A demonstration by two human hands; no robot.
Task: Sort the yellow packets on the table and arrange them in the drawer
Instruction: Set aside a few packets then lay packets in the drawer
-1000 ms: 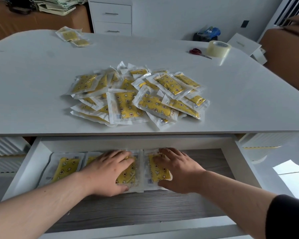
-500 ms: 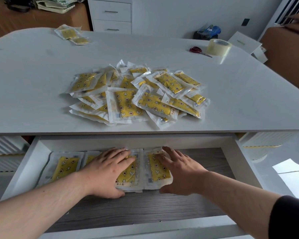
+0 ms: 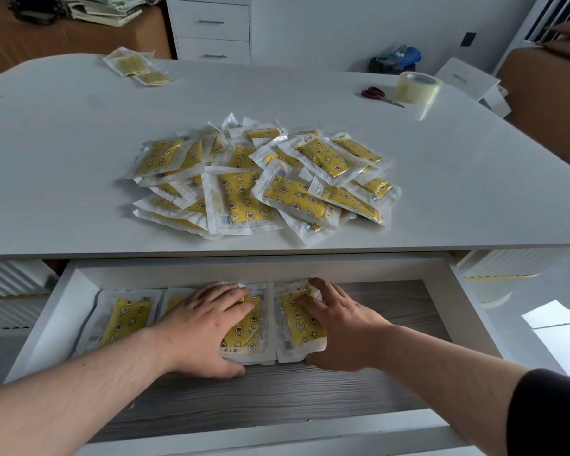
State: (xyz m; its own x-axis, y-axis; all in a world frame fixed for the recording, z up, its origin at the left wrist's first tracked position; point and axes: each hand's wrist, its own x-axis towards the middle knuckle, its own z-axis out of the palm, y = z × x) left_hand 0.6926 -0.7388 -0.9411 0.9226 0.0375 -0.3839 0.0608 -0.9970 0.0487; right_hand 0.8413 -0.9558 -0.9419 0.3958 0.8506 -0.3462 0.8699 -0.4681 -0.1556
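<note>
A row of yellow packets (image 3: 125, 319) lies flat along the back of the open drawer (image 3: 51, 315), on its grey wood-grain floor. The left hand (image 3: 199, 327) rests spread, palm down, on the middle packets; the right hand (image 3: 339, 327) cups the rightmost packet (image 3: 298, 319), fingers on top and thumb at its near edge. Since half a second ago that packet has been nudged leftward, almost against its neighbour, and the right fingers have curled more. Above, the loose pile of packets (image 3: 260, 179) sits on the white table (image 3: 63, 143), with a few stray packets (image 3: 135, 65), red scissors (image 3: 377, 94) and a tape roll (image 3: 415, 87) at the far edge. The drawer's right portion and front strip are bare.
</note>
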